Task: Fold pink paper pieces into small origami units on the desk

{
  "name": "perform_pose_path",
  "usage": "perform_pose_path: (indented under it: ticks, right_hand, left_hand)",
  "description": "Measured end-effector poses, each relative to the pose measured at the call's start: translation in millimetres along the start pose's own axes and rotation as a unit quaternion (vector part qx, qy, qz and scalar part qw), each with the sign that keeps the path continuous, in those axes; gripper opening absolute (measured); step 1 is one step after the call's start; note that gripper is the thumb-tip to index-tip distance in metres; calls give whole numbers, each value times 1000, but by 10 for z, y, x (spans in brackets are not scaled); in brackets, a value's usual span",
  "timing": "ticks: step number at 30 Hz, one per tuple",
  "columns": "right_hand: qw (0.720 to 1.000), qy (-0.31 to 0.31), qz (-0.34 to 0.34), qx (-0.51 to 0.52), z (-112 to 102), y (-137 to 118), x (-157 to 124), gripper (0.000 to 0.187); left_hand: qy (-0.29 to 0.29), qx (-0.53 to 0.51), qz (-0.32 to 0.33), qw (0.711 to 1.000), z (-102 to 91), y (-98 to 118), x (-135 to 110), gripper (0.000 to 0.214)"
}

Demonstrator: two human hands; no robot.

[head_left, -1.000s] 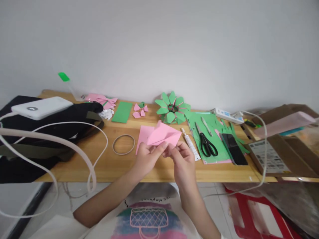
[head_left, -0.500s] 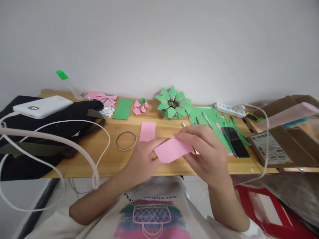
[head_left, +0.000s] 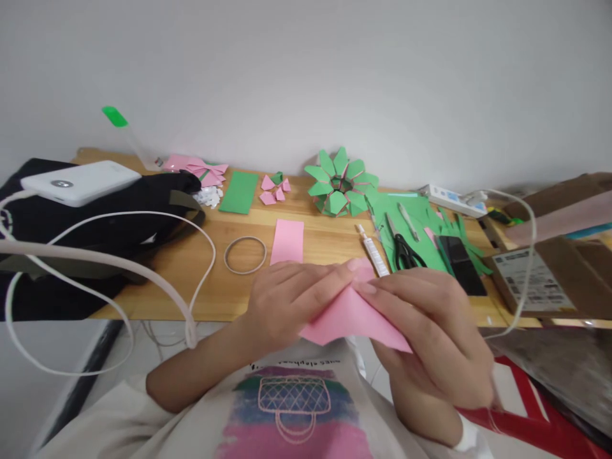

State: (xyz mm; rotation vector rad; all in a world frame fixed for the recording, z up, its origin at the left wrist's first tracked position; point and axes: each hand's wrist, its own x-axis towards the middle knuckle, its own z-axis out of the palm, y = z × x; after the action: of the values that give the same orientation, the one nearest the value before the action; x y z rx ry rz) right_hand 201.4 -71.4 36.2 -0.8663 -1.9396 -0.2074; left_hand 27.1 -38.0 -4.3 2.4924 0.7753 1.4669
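A bent piece of pink paper [head_left: 351, 315] is pinched between my two hands, above the table's front edge. My left hand [head_left: 291, 296] grips its upper left side, thumb and fingers close to the top. From the right, my right hand [head_left: 430, 325] presses the paper near the same upper point, its fingertips almost meeting the left ones. Beyond my hands lies a flat pink paper rectangle [head_left: 287, 241]. Just past the right hand are a white glue tube [head_left: 375, 254] and black-handled scissors [head_left: 405, 252].
A green paper flower form [head_left: 342, 182] stands at the back, with small pink pieces [head_left: 275, 189] and green paper [head_left: 239, 192] to its left. A ring [head_left: 245, 255] lies left of centre. A phone [head_left: 461, 264], cardboard box [head_left: 545, 274] and power bank [head_left: 81, 182] with looping cable flank the table.
Both hands have turned the pink paper and come closer to me, their fingertips now together at its top. The paper is more sharply bent. The view has shifted, uncovering the glue tube and scissors.
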Motion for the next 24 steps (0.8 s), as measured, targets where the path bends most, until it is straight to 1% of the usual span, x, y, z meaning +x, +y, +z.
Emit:
perform_pose_path:
  ticks: [2, 4, 9, 12, 14, 17, 19, 22, 24]
  right_hand:
    - [1000, -11, 20, -3, -36, -56, -25, 28]
    - [999, -26, 30, -3, -72, -92, -49, 30]
    - [998, -56, 1, -9, -134, -109, -72, 32]
    - [996, -82, 5, -19, -144, -109, -57, 28]
    - [996, -87, 3, -12, -137, -107, -45, 26]
    - [996, -85, 0, 4, -117, -107, -40, 26]
    - [996, -86, 4, 9, -110, -111, -45, 26]
    - [994, -109, 16, 10, -119, -117, -56, 25]
    - [992, -125, 21, 7, -131, -120, -63, 25]
  left_hand:
    - [-6, 40, 18, 999, -38, 27, 6, 40]
    - [-14, 62, 22, 998, -66, 55, 9, 37]
    - [-11, 73, 15, 997, -92, 106, 21, 31]
    - [-15, 85, 17, 996, -108, 114, 32, 28]
    - [-24, 92, 21, 995, -125, 114, 38, 27]
    - [-32, 81, 21, 996, -150, 115, 42, 28]
    - [-34, 53, 3, 998, -159, 118, 39, 31]
    - [-34, 16, -22, 999, -160, 122, 33, 37]
    - [-42, 33, -18, 998, -159, 125, 32, 36]
